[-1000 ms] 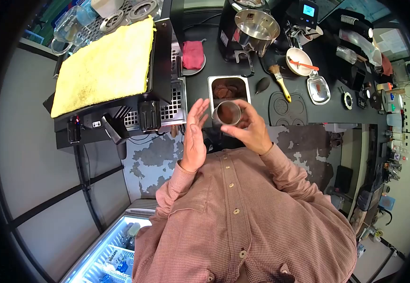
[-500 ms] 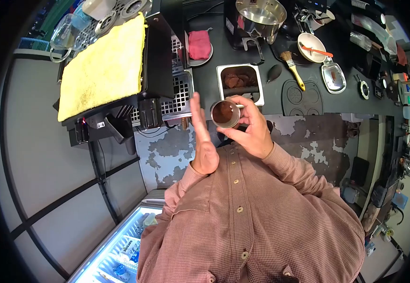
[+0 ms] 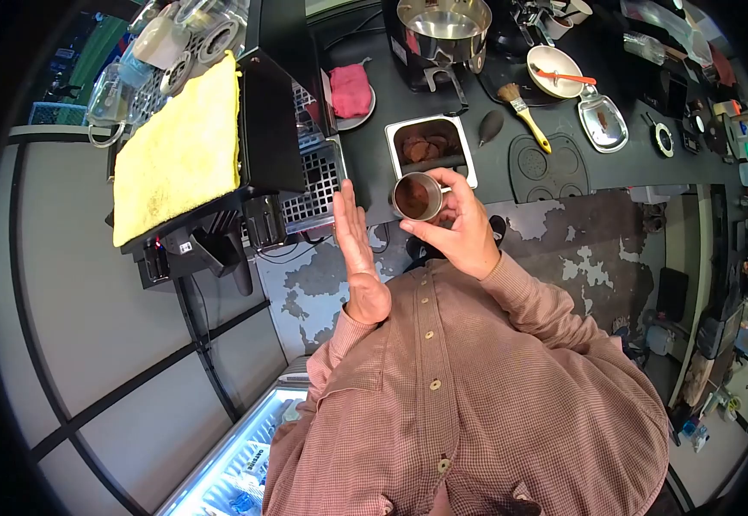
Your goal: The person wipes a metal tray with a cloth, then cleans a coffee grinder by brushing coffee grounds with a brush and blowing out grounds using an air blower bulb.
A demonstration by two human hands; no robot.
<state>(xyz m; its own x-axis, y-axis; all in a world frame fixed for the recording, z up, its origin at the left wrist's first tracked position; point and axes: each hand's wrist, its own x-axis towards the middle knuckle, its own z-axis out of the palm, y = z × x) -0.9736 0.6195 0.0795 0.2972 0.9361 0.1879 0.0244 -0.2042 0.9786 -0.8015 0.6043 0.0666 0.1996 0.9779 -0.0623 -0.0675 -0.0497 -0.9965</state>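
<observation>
A small metal dosing cup with brown coffee grounds inside is tipped so its mouth faces me. My right hand is closed around its right side, thumb below and fingers above. Left of the cup, my left hand is held upright with straight fingers, palm turned toward the cup and touching nothing. Just beyond the cup sits a square metal knock box with a dark bar across it and used coffee pucks inside.
On the left stands a black espresso machine topped by a yellow cloth. Along the counter are a pink cloth, a grinder's metal hopper, a dark blower, a brush, a tamping mat and a white bowl.
My left hand has moved away from the cup to the left, widening the gap between them. My right hand keeps hold of the cup. The whole view has shifted slightly.
</observation>
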